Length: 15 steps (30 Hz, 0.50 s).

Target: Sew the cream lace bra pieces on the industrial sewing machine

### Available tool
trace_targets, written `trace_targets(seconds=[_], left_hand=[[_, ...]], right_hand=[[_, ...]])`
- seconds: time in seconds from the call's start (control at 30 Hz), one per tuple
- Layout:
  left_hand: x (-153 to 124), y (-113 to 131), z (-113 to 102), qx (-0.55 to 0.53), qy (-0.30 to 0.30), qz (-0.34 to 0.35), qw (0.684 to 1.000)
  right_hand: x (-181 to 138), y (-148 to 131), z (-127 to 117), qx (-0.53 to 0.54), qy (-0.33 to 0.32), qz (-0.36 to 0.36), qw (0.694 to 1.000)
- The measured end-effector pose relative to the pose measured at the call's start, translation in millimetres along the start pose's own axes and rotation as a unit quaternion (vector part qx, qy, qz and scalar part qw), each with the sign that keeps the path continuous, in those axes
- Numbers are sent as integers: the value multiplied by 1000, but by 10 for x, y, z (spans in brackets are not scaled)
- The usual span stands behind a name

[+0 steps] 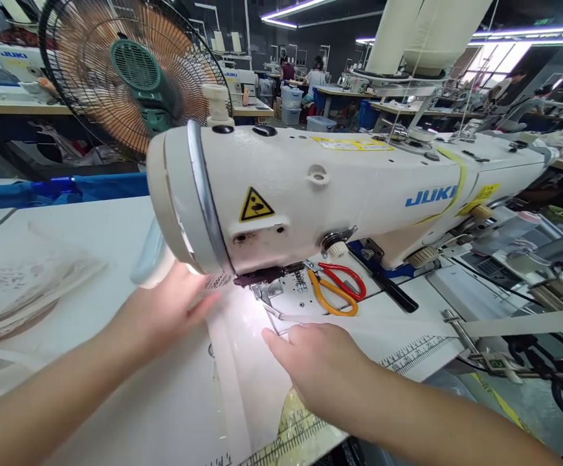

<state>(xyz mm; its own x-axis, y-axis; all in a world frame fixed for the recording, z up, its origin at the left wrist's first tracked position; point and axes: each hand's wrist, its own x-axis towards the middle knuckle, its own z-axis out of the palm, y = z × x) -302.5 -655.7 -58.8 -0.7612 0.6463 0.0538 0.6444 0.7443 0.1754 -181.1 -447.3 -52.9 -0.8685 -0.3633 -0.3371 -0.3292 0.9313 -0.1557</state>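
Note:
A white sewing machine (310, 188) spans the view above both hands. My left hand (167, 310) is smeared by motion at the left of the needle area, close to a bit of perforated lace (219, 281); its grip is unclear. Right of the presser foot (264, 292), my right hand (315, 362) has its fingers curled and its thumb toward the metal tape guide (270, 310); what it holds, if anything, is hidden. White tape (408, 329) runs from the right to that guide. A pale strip (233, 388) hangs toward the front edge between the hands.
Red-handled and orange-handled pliers (334, 288) lie on the machine bed beside a black-handled tool (398, 291). Lace pieces (24, 298) are heaped at left. A ruler tape (291, 440) lines the front edge. A large fan (136, 71) and thread cones (427, 39) stand behind.

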Motion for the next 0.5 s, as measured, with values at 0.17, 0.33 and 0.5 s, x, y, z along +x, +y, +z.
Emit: trace_targets(seconds=[0.17, 0.33, 0.5], left_hand=[[-493, 610, 254, -9, 39, 238, 970], [-577, 683, 432, -3, 12, 274, 962], [-521, 553, 407, 14, 62, 297, 953]], right_hand=[[-248, 148, 111, -26, 58, -63, 996], [-298, 180, 197, -36, 64, -82, 994], [-210, 168, 211, -44, 79, -80, 993]])
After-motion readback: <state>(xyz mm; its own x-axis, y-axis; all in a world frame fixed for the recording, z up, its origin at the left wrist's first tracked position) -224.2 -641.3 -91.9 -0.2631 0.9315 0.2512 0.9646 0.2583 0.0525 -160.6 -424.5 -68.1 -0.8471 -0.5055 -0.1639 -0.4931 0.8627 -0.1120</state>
